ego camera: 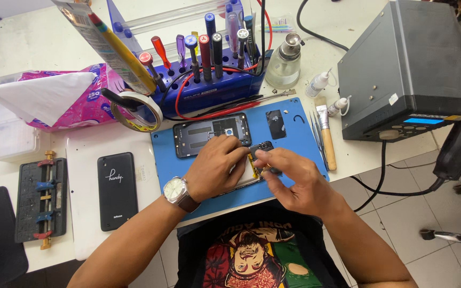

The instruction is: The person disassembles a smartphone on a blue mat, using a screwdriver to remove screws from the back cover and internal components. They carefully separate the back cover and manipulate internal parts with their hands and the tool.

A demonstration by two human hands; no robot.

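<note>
On the counter [348,154], a phone [244,173] lay opened on a blue mat [289,138]; a small part [261,146] was pinched by both hands' fingers [257,154], reassembly unfinished.

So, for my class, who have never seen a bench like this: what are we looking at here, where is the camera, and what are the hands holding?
The camera sits on the person's head, looking down at a white workbench. Both bare hands work over an opened phone on a blue mat. The left hand, with a wristwatch, steadies the phone. The right hand pinches a small dark part. Nearby lie a phone back frame, a rack of screwdrivers, a black phone, a brush and a grey machine.
</note>
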